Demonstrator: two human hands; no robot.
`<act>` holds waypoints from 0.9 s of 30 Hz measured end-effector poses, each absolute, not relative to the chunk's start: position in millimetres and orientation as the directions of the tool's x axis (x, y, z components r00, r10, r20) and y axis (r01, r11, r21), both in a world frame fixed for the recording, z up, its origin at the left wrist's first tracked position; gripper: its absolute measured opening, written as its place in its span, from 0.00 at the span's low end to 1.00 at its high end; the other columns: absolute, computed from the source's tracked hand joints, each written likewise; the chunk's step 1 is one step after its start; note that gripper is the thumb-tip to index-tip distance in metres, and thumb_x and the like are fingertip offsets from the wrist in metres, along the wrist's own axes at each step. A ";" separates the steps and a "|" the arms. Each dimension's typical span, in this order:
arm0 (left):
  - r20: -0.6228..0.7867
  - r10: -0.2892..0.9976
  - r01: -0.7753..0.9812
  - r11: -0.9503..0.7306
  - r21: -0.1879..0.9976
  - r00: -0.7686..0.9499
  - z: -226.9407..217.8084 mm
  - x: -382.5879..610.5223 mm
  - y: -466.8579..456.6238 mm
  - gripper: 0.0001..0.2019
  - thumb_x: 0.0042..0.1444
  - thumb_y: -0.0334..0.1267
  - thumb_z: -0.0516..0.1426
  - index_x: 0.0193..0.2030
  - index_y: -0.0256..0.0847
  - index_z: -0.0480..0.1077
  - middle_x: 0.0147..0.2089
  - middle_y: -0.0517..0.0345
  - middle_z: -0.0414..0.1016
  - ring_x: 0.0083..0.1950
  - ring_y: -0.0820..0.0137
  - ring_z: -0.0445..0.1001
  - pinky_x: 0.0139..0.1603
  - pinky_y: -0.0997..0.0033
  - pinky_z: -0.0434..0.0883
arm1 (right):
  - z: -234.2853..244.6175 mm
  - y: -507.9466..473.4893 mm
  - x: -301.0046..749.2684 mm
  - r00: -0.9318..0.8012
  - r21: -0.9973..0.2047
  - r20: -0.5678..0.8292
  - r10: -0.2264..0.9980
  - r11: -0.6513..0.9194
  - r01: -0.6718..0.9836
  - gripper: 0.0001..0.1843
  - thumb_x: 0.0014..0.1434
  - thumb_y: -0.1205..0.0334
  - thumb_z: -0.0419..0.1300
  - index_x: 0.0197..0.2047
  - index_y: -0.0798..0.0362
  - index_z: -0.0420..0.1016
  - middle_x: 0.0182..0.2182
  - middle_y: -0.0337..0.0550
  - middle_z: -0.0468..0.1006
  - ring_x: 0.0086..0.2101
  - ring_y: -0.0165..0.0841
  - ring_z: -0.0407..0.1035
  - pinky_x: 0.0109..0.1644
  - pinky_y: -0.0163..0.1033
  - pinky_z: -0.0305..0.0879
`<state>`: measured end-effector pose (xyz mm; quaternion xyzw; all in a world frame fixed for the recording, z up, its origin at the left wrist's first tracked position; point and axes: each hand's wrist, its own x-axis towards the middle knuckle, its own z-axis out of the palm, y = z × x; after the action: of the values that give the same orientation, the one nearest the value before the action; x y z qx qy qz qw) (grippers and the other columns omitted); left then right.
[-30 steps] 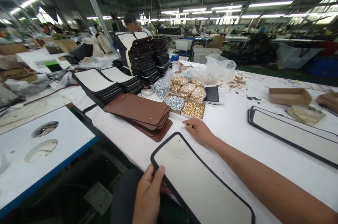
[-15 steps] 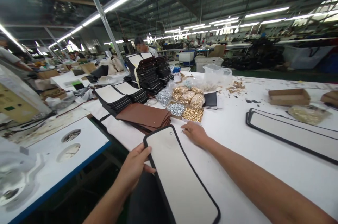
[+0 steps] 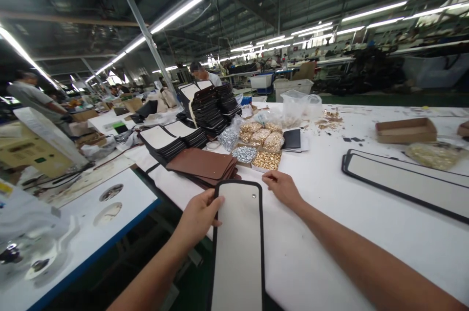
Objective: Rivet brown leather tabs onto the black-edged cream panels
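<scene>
My left hand grips the left edge of a long white panel with black edging, thumb on top. A small silver eyelet sits near the panel's upper right corner. My right hand is just right of that corner, fingertips pinched together; anything between them is too small to make out. Ahead of it stand a box of gold metal pieces and a box of silver metal pieces. Brown panels lie stacked beyond my left hand.
Bags of gold pieces and stacked black-edged panels stand further back. More white panels and a cardboard box lie at right. A machine on a blue-edged table is at left. A co-worker is behind the stacks.
The panel has swung more upright in view, and its top has shifted right with my left hand. My right hand has moved slightly right and stays pinched. The view has shifted a little.
</scene>
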<state>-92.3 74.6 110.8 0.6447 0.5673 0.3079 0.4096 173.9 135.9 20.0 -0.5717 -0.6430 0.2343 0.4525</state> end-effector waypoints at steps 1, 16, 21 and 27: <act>-0.052 0.982 0.491 -0.044 0.870 0.180 106.4 -83.2 75.3 0.12 0.61 0.47 0.58 0.42 0.40 0.75 0.37 0.56 0.77 0.38 0.62 0.78 0.30 0.66 0.81 | 28.5 120.6 181.2 0.118 -0.845 0.319 0.940 0.226 0.484 0.14 0.69 0.52 0.57 0.40 0.53 0.78 0.29 0.40 0.81 0.30 0.33 0.77 0.38 0.39 0.75; 0.444 0.812 0.403 -0.577 0.710 0.380 39.4 2.6 41.7 0.10 0.65 0.32 0.57 0.50 0.45 0.76 0.49 0.53 0.81 0.50 0.64 0.79 0.51 0.66 0.77 | 39.7 -6.1 187.8 0.054 -0.718 0.637 0.769 0.567 0.405 0.05 0.66 0.67 0.62 0.42 0.48 0.78 0.45 0.45 0.82 0.47 0.35 0.77 0.53 0.42 0.75; 0.497 0.790 0.347 -0.608 0.714 0.360 12.1 -9.5 35.0 0.14 0.60 0.25 0.60 0.50 0.45 0.72 0.54 0.53 0.78 0.57 0.63 0.77 0.58 0.60 0.76 | 14.3 -25.7 197.9 -0.158 -0.658 0.604 0.781 0.601 0.454 0.06 0.66 0.70 0.61 0.40 0.50 0.78 0.51 0.47 0.80 0.51 0.35 0.76 0.55 0.41 0.75; 0.580 0.718 0.369 -0.696 0.616 0.385 3.7 -21.0 40.1 0.20 0.57 0.20 0.60 0.52 0.43 0.70 0.52 0.51 0.77 0.55 0.64 0.77 0.58 0.58 0.75 | 2.7 -21.3 195.8 -0.238 -0.605 0.596 0.767 0.624 0.495 0.05 0.66 0.69 0.61 0.41 0.50 0.79 0.51 0.47 0.81 0.47 0.33 0.77 0.53 0.40 0.75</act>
<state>-21.0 40.1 3.7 0.8084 0.3361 0.4411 0.1975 195.8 -21.3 2.7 -0.4080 -0.7730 0.1466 0.4631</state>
